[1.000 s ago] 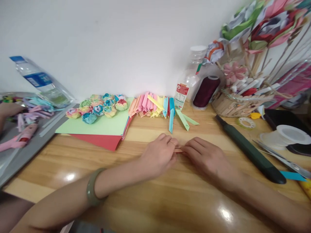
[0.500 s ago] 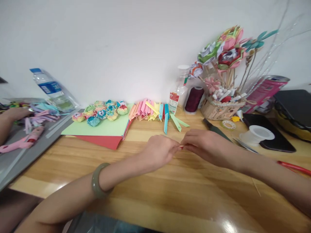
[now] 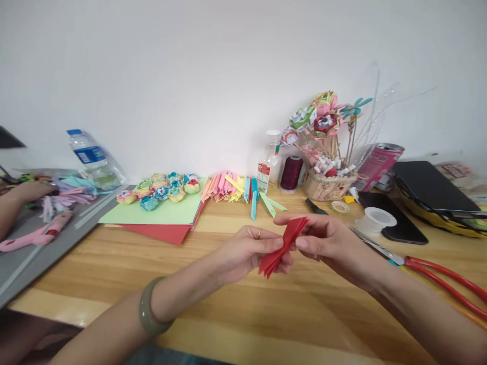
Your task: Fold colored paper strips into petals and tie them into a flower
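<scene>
A stack of folded red paper [image 3: 283, 247], pinched narrow in its middle and fanned at the lower end, is held above the wooden table. My left hand [image 3: 245, 253], with a ring on one finger and a green bangle at the wrist, grips it between thumb and fingers. My right hand [image 3: 327, 241] has thumb and fingertips closed on its upper right side. Red-handled scissors [image 3: 399, 261] lie partly under my right forearm. Just beyond my hands are light green paper strips [image 3: 271, 204] and a row of folded coloured papers [image 3: 232, 186].
Paper flowers [image 3: 160, 188] sit on green sheets [image 3: 148, 215]. At the back stand a clear bottle [image 3: 264, 175], a dark thread spool [image 3: 291, 173] and a flower basket [image 3: 327, 185]. A white spool [image 3: 376, 220] touches a phone [image 3: 403, 230]. Another person's hand [image 3: 34, 190] is at far left.
The red paper, earlier hidden in my pinched fingers, now shows plainly between both hands. My hands have turned and opened around it. The view has shifted, uncovering the scissors.
</scene>
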